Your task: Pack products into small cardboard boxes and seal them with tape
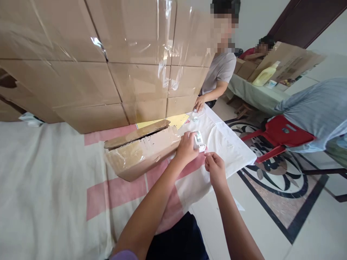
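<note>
My left hand point(187, 148) is wrapped round a small white box-like item point(199, 141) with a green-grey patch on its top, above the table's near right part. Close to that item's right lower corner, my right hand point(215, 166) is pinched closed. Whatever sits between its fingertips, if anything, is too small to make out. An opened cardboard box point(146, 148) lies just left of my left hand, its flap raised. Beyond my hands, another small whitish item point(194, 116) rests on the cloth by a co-worker's hand point(200, 104).
Taped cardboard cartons point(114, 65) are stacked along the table's far side. A patterned cloth point(127, 196) covers the table. To the right are a person on a red chair point(287, 131) and a second table with a yellowish bottle point(265, 75) and cardboard.
</note>
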`<state>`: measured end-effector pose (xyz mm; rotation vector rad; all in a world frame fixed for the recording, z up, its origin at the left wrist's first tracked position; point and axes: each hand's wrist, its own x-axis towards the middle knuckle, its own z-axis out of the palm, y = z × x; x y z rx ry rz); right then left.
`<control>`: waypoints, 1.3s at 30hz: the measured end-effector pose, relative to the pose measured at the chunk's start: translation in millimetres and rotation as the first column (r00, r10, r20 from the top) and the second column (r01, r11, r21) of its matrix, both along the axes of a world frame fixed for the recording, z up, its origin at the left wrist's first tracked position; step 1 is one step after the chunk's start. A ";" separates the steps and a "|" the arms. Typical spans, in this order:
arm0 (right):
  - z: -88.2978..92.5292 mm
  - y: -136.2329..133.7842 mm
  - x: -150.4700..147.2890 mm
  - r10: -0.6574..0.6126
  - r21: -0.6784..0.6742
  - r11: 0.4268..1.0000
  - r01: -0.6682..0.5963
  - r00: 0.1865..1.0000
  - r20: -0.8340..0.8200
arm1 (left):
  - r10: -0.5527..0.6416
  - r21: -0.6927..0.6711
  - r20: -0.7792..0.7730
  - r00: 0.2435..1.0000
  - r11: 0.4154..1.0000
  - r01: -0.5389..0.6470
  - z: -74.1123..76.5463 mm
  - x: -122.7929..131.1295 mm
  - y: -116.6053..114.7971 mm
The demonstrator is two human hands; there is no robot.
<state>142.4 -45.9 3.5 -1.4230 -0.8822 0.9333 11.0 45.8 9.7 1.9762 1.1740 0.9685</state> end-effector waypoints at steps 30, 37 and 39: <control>2.3 -72.6 -54.8 0.602 0.087 0.775 -0.626 0.773 0.200 | 0.373 0.290 0.123 0.920 0.873 -0.393 -1.8 -158.4 -239.3; 59.9 21.8 -89.7 0.492 0.293 0.570 -0.768 0.604 0.627 | 0.416 0.120 0.090 0.905 0.897 -0.425 51.4 -198.2 -196.5; 67.0 50.9 -104.8 0.546 0.295 0.427 -0.855 0.504 0.669 | 0.413 0.096 0.074 0.908 0.903 -0.419 69.6 -208.5 -175.4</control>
